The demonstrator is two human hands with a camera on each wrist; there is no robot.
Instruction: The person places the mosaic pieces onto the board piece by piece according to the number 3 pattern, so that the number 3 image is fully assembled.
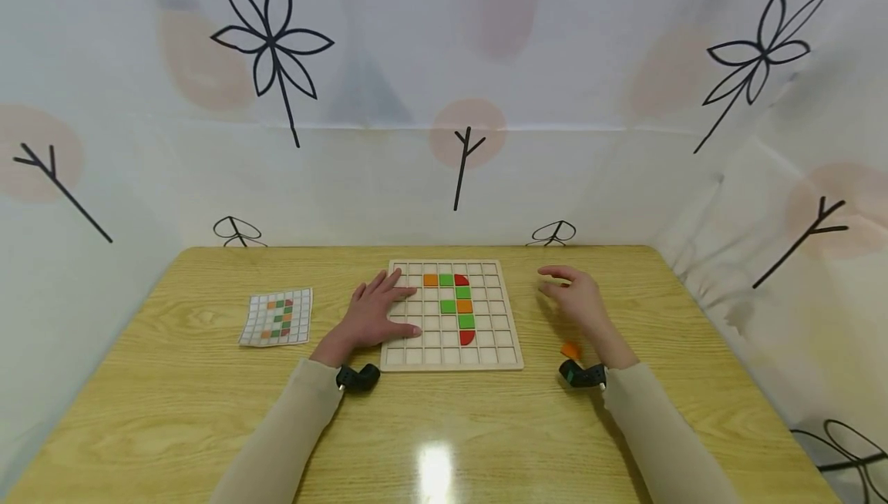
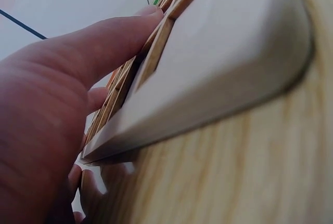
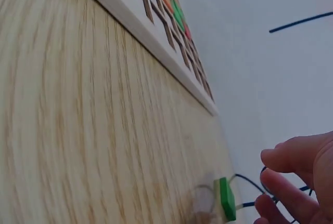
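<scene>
A wooden grid board (image 1: 492, 350) lies mid-table with several orange, green and red tiles in its cells. My left hand (image 1: 375, 311) rests on the board's left side with fingers spread; in the left wrist view the thumb (image 2: 119, 39) lies along the grid ridges. To the right of the board, my right hand (image 1: 576, 300) hovers with fingers loosely bent and nothing between them. A green tile (image 3: 227, 200) is close to its fingertips in the right wrist view; the head view hides it. Nearer the right wrist lies an orange tile (image 1: 570, 350).
Left of the board is a paper card (image 1: 253, 327) printed with a grid and coloured pattern. The wood-grain table (image 1: 388, 435) ends at the back against a white cloth (image 1: 375, 180) with drawn flowers. Dark wrist cameras (image 1: 359, 378) sit at both cuffs.
</scene>
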